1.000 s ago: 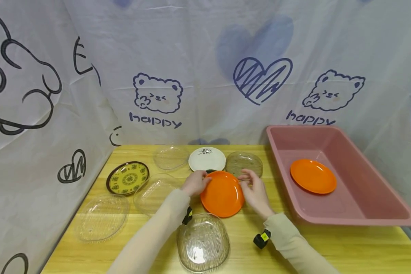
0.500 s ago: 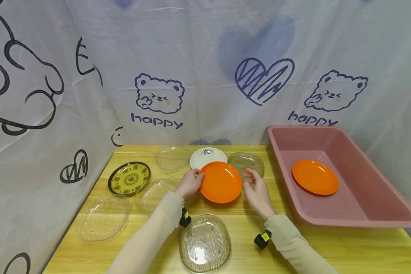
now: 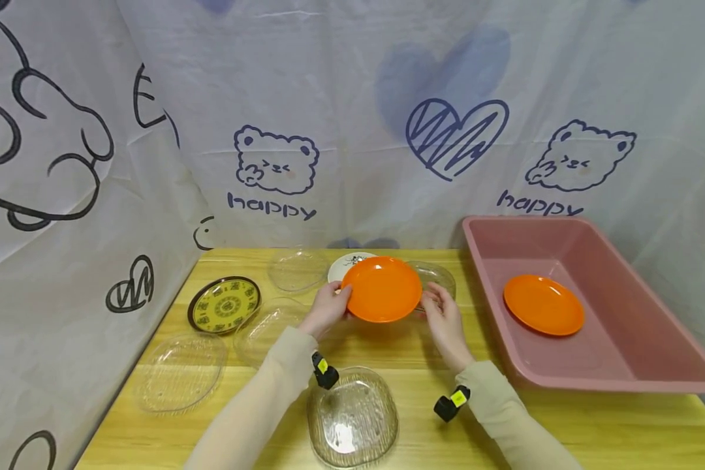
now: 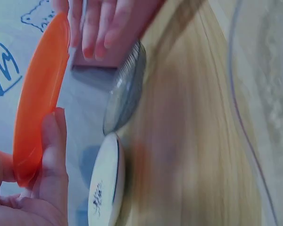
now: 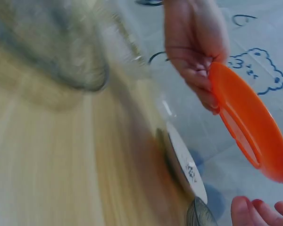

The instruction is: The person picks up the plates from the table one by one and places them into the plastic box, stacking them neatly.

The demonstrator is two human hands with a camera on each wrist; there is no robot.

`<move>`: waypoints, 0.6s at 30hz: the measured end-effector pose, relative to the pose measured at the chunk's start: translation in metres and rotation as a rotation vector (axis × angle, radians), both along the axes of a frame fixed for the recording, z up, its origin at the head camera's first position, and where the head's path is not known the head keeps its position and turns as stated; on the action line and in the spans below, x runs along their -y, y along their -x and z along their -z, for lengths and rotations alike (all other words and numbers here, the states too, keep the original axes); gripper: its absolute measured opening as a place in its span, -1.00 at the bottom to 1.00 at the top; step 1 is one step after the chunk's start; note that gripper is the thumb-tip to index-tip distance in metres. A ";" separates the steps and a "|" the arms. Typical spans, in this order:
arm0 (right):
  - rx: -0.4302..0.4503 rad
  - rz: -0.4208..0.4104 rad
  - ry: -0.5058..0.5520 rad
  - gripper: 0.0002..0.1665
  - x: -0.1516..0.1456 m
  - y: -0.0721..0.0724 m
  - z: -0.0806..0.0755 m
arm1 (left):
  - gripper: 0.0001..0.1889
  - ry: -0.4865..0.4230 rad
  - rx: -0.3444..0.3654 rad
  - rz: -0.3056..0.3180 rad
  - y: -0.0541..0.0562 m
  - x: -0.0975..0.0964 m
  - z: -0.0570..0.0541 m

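Observation:
An orange plate (image 3: 383, 289) is held up off the table in the head view. My left hand (image 3: 327, 310) pinches its left rim; the left wrist view shows the thumb and fingers (image 4: 54, 146) on either side of the plate's edge. Close to the opposite rim is my right hand (image 3: 445, 326), fingers loosely bent. In the right wrist view a small gap shows between its fingertips (image 5: 254, 212) and the plate. Behind the raised plate, a white plate (image 3: 341, 266) with a dark print and a clear brownish dish (image 3: 440, 274) are partly hidden.
To the right stands a pink tub (image 3: 623, 326) with another orange plate (image 3: 543, 305) inside. A yellow patterned plate (image 3: 224, 305) lies at the left, near several clear dishes. One clear ribbed dish (image 3: 352, 418) sits at the front between my forearms.
The orange plate has risen from the table and moved away from me, now covering part of the white plate and the brownish dish. My left hand carries it; the right stays by its rim.

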State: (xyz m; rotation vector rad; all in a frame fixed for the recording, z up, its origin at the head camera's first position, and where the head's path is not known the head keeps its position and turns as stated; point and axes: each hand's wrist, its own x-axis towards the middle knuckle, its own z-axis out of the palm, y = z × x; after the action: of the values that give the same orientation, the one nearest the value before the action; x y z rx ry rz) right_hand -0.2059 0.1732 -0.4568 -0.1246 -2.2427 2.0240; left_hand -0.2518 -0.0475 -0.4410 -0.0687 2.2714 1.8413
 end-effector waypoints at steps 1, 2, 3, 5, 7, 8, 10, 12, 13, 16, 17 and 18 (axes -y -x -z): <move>0.016 -0.001 0.040 -0.43 0.000 0.001 -0.002 | -0.62 -0.015 0.005 -0.003 -0.001 -0.001 -0.002; 0.034 -0.002 0.078 -0.43 0.001 0.002 -0.004 | -0.62 -0.030 0.007 -0.006 -0.001 -0.002 -0.004; 0.050 -0.005 0.116 -0.43 0.001 0.002 -0.006 | -0.62 -0.046 0.010 -0.011 -0.002 -0.003 -0.006; 0.084 -0.014 0.176 -0.43 0.001 0.004 -0.010 | -0.62 -0.073 0.009 -0.020 -0.003 -0.006 -0.008; 0.109 -0.026 0.233 -0.42 0.001 0.004 -0.013 | -0.62 -0.103 0.013 -0.032 -0.004 -0.009 -0.011; 0.119 -0.032 0.261 -0.42 0.001 0.005 -0.015 | -0.61 -0.120 0.016 -0.039 -0.005 -0.011 -0.012; 0.131 -0.044 0.314 -0.44 0.001 0.005 -0.017 | -0.60 -0.154 0.022 -0.054 -0.006 -0.014 -0.014; 0.142 -0.055 0.363 -0.47 0.000 0.006 -0.018 | -0.59 -0.186 0.029 -0.067 -0.007 -0.018 -0.016; 0.146 -0.060 0.381 -0.49 0.000 0.006 -0.019 | -0.59 -0.198 0.029 -0.071 -0.008 -0.020 -0.016; 0.152 -0.073 0.434 -0.53 -0.001 0.007 -0.020 | -0.58 -0.225 0.024 -0.075 -0.010 -0.025 -0.018; 0.153 -0.075 0.447 -0.54 -0.001 0.007 -0.021 | -0.59 -0.233 0.020 -0.071 -0.011 -0.026 -0.018; 0.153 -0.073 0.462 -0.54 -0.001 0.007 -0.021 | -0.59 -0.242 0.019 -0.067 -0.012 -0.027 -0.018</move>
State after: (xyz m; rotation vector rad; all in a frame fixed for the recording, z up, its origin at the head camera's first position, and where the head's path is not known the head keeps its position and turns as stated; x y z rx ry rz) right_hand -0.2134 0.1742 -0.4356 -0.2483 -1.8326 2.6195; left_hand -0.2401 -0.0204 -0.4234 -0.1238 2.0402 2.1247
